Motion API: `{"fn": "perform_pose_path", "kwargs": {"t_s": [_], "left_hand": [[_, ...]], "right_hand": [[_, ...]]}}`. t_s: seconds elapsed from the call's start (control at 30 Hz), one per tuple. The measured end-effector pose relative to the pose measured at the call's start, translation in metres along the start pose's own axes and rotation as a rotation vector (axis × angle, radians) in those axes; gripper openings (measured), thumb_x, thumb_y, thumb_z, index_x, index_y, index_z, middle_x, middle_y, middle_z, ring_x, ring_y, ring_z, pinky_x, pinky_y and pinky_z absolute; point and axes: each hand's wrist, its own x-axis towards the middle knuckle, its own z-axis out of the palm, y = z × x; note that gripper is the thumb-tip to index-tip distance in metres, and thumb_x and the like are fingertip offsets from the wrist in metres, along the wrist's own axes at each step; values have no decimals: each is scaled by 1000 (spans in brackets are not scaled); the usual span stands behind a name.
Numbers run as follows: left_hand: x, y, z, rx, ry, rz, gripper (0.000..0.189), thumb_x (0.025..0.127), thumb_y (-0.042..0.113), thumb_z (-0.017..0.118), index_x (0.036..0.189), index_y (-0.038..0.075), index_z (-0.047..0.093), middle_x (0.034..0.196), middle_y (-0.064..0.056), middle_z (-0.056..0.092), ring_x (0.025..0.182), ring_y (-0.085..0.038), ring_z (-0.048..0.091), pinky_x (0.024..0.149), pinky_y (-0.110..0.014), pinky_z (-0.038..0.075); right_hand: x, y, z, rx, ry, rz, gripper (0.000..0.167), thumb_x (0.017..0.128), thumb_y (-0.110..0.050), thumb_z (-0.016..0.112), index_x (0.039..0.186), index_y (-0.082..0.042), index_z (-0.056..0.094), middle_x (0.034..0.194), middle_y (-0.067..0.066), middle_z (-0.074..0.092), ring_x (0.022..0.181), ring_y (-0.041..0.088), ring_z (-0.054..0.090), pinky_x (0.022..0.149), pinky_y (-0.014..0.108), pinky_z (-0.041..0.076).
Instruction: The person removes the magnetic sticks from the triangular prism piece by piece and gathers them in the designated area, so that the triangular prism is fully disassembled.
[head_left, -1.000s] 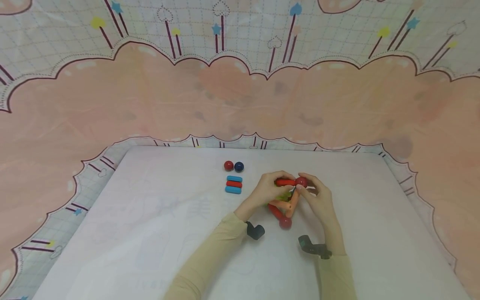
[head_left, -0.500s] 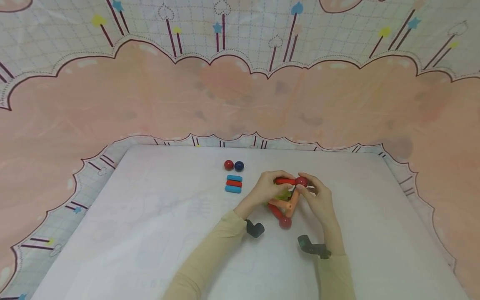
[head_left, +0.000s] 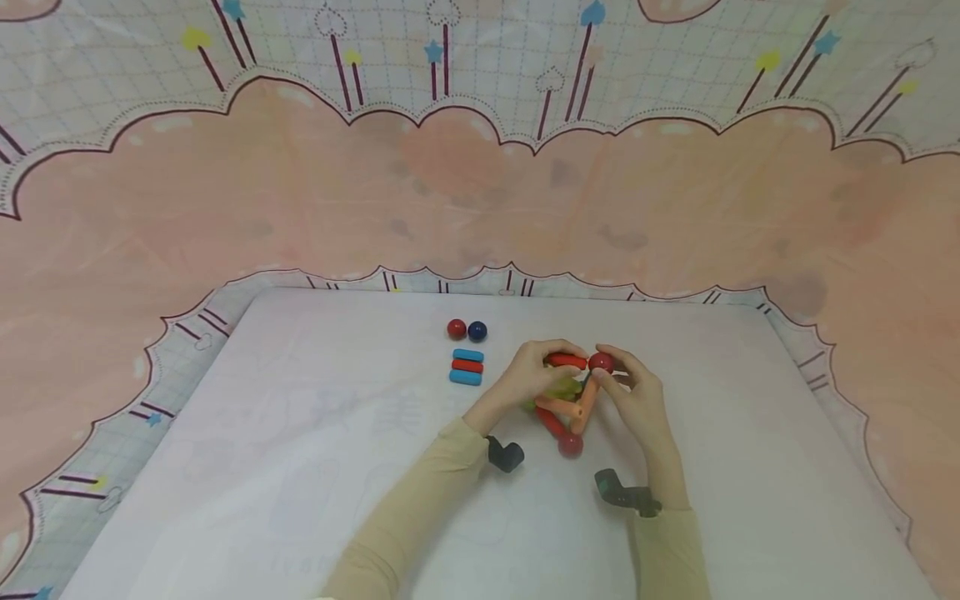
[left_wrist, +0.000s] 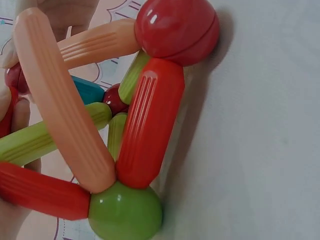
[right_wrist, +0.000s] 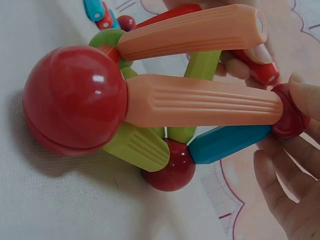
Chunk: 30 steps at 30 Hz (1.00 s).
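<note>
A frame of coloured magnetic sticks and balls stands on the white table between the hands. My left hand pinches a loose red stick, its end a small gap from a red ball. My right hand grips that ball between thumb and fingers. In the right wrist view the ball joins a peach stick and a blue stick. Another peach stick leans up from a green ball, its far end free. A larger red ball forms the near corner.
Left of the hands lie a spare red ball and a dark blue ball. Below them, blue sticks flank a red stick. A cartoon-print cloth rises behind the white table. Black wrist mounts jut from both wrists.
The loose red stick in my left hand has shifted slightly left, and a gap now shows between it and the red ball. My right hand stays nearly still.
</note>
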Motion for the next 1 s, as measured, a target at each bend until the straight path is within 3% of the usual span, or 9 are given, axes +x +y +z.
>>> {"fn": "perform_pose_path", "kwargs": {"t_s": [0.23, 0.5, 0.7, 0.87, 1.0], "left_hand": [[-7, -1, -8, -30, 81, -5, 26, 90, 15, 67, 116, 16, 68, 115, -3, 59, 106, -16, 55, 90, -23, 51], [-20, 5, -25, -79, 196, -70, 25, 88, 19, 70, 110, 14, 61, 112, -6, 62, 102, -19, 58, 86, -27, 53], [-38, 2, -42, -94, 292, -72, 24, 86, 17, 71, 108, 10, 64, 110, -10, 64, 97, -22, 59, 79, -22, 51], [-55, -9, -52, -62, 357, -80, 24, 85, 11, 71, 108, 8, 69, 110, -12, 63, 101, -24, 58, 88, -29, 51], [-67, -18, -56, -41, 397, -116, 23, 86, 6, 69, 109, 9, 70, 112, -11, 63, 107, -25, 56, 99, -41, 48]], "right_hand": [[1, 0, 0, 5, 0, 4, 42, 91, -16, 65, 132, -8, 57, 124, 15, 63, 100, -2, 50, 85, 7, 41], [0, -2, -1, 6, -11, 21, 44, 91, -21, 66, 132, -11, 57, 127, 12, 62, 101, 0, 50, 85, 6, 41], [-1, -8, -1, -3, -16, 24, 43, 91, -17, 65, 132, -8, 56, 127, 15, 61, 100, -4, 49, 85, 7, 41], [-7, -29, -3, 9, -16, 10, 40, 92, -10, 63, 130, 0, 55, 125, 22, 60, 97, -4, 49, 85, 9, 42], [-5, -23, -3, 3, -14, 16, 41, 92, -11, 63, 131, -1, 55, 127, 21, 60, 97, -5, 49, 85, 9, 42]]}}
